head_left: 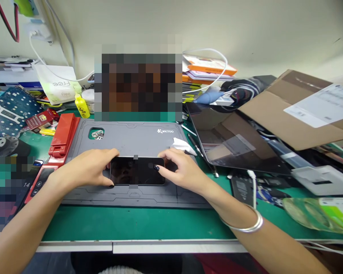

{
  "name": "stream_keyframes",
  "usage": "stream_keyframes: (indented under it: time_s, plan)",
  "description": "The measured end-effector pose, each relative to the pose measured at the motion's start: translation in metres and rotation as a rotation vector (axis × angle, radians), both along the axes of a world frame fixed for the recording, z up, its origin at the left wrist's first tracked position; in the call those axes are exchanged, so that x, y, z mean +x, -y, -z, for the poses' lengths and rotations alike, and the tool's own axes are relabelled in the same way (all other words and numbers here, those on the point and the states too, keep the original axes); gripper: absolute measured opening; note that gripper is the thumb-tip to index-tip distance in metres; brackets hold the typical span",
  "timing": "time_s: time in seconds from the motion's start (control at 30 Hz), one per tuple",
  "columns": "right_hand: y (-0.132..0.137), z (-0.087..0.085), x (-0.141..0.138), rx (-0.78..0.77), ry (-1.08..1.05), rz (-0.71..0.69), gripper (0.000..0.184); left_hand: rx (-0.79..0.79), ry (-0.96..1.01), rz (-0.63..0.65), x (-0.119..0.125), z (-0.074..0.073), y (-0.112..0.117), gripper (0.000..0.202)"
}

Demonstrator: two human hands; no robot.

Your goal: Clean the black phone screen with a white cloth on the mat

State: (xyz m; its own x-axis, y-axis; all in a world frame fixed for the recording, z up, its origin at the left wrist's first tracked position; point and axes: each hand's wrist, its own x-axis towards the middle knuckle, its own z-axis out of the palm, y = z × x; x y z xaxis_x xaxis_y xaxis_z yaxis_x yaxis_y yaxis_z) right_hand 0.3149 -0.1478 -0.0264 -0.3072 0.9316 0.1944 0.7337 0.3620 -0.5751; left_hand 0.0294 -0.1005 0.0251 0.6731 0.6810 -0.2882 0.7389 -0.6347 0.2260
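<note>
A dark smartphone [148, 172] lies sideways on a grey work mat [143, 140], its glossy black front facing up. My left hand [88, 169] grips the phone's left end, fingers at the far edge and thumb at the near corner. At the other end, my right hand [181, 167] holds the phone with its thumb over the front glass and its fingers along the far right corner. The phone's underside is hidden. Just beyond my right hand is a crumpled white tissue [183, 145]. Small metal pieces [97, 134] sit in the mat's cutout.
On the left are a red clamp-like fixture [63, 137], a yellow bottle [82, 105] and another phone [38, 184]. A large dark glass panel [234, 140] leans at the right, below an opened cardboard box [303, 110]. The green bench [137, 224] ends at a pale front edge.
</note>
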Motion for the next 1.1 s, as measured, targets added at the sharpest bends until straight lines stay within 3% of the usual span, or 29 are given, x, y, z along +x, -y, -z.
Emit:
stream_keyframes:
  time_s: [0.3,0.57,1.1]
  plan:
    - [0.001,0.001,-0.009,-0.08,-0.087,0.079,0.018,0.046,-0.012,0.016,0.002,-0.001,0.003,0.045]
    - [-0.003,-0.004,-0.011,-0.288,-0.244,0.066,0.018,0.075,-0.065,0.036,0.005,-0.004,0.006,0.048]
    - [-0.001,-0.005,-0.018,-0.311,-0.274,0.095,0.02,0.138,-0.124,0.059,0.009,-0.006,0.008,0.05]
